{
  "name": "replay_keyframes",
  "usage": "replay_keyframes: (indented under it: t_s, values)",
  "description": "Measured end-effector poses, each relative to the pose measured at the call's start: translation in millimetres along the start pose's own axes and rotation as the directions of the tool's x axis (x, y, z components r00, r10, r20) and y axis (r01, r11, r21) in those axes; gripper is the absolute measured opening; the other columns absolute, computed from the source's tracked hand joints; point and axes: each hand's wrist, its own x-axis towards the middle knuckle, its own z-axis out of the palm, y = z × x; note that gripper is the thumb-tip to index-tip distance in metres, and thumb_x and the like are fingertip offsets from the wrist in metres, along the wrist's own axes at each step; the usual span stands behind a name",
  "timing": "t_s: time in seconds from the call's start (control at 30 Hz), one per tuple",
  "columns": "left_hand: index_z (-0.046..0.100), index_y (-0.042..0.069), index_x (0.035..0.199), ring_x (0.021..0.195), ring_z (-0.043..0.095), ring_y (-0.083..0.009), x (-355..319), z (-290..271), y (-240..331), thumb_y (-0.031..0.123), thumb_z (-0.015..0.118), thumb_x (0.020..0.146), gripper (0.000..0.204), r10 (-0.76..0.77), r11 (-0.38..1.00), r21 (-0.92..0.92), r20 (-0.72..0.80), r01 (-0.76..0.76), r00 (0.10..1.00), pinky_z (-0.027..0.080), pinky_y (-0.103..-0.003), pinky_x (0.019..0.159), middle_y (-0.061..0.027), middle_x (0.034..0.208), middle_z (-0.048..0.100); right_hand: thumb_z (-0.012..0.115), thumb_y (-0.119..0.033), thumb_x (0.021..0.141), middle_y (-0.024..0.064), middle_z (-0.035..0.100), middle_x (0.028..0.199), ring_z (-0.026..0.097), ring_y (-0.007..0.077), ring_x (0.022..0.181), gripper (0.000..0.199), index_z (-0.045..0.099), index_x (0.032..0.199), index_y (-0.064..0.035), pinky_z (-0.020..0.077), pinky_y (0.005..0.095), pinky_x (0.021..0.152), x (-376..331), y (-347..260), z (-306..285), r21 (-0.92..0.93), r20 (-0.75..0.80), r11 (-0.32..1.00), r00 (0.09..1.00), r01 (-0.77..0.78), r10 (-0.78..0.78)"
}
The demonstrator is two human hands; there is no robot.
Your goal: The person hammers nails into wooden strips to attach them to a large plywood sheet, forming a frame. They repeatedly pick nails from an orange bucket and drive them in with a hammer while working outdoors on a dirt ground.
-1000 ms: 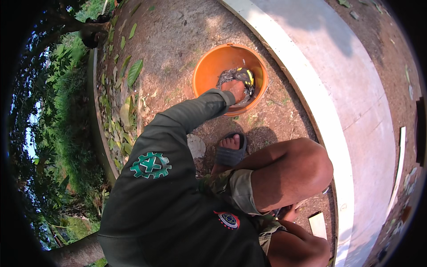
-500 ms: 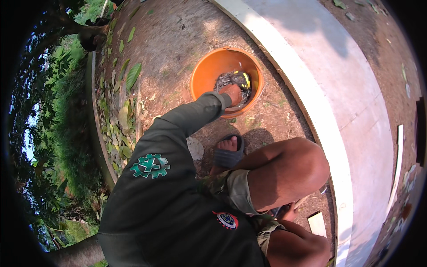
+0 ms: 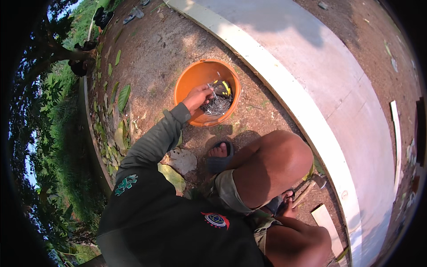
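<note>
Nails (image 3: 216, 105) in an orange bucket (image 3: 191, 79) on bare dirt beside a pale concrete slab (image 3: 329, 80) — left hand (image 3: 197, 95) grip clamped on some.

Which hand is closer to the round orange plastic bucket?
Left. The left hand is inside the round orange plastic bucket, touching the pile of metal nails. The right hand is out of view, somewhere behind the bent knee, away from the bucket.

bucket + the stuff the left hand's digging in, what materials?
Orange bucket: looks like moulded plastic, with a smooth, even colour and a slight sheen. Pile of nails under the left hand: likely steel, thin grey glinting shafts. The yellow-black item beside them is unclear, possibly plastic.
</note>
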Motion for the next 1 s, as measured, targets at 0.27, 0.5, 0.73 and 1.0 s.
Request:
replay_keyframes:
  t_s: [0.27,0.5,0.73,1.0]
  values:
    - [0.060,0.001,0.112,0.089,0.062,-0.0108,-157,138,136,0.009,0.061,0.099,0.016,0.614,0.789,-0.084,0.142,-0.609,0.776,0.052,-0.027,0.085,-0.0064,0.101,0.068,0.081,-0.010,0.085,-0.0005,0.057,0.069,0.054,0.0078,0.057,0.028,0.054,0.087,-0.0049,0.0430,0.0244,0.050,-14,-160,22,0.020,0.020,0.999,0.999,0.026,-0.026]
    - [0.069,-0.005,0.102,0.082,0.068,-0.0126,-208,364,99,0.012,0.072,0.091,0.021,0.366,0.781,0.113,0.714,-0.615,0.597,0.054,-0.026,0.072,-0.0095,0.089,0.072,0.080,-0.008,0.087,0.0038,0.068,0.084,0.062,0.0068,0.078,0.026,0.054,0.090,-0.0034,0.0506,0.0239,0.064,-22,-223,25,0.511,0.191,0.845,0.937,0.159,-0.292]
    - [0.066,-0.007,0.110,0.079,0.069,-0.0118,-211,415,49,0.012,0.069,0.093,0.025,0.103,0.834,0.235,0.822,-0.498,0.560,0.055,-0.027,0.069,-0.0108,0.091,0.072,0.077,0.002,0.086,0.0133,0.071,0.093,0.069,0.0142,0.085,0.031,0.047,0.084,-0.0043,0.0584,0.0286,0.071,-35,-193,-13,0.623,0.071,0.777,0.983,0.090,-0.171]
    - [0.059,-0.002,0.104,0.088,0.063,-0.0122,-193,476,0,0.016,0.059,0.099,0.018,-0.213,0.976,0.157,0.819,0.148,0.533,0.052,-0.028,0.076,-0.0070,0.092,0.068,0.075,0.010,0.083,0.0133,0.068,0.090,0.069,0.0158,0.085,0.034,0.044,0.084,-0.0045,0.0586,0.0293,0.071,-37,-147,-68,0.592,-0.131,0.783,0.982,0.190,-0.139]
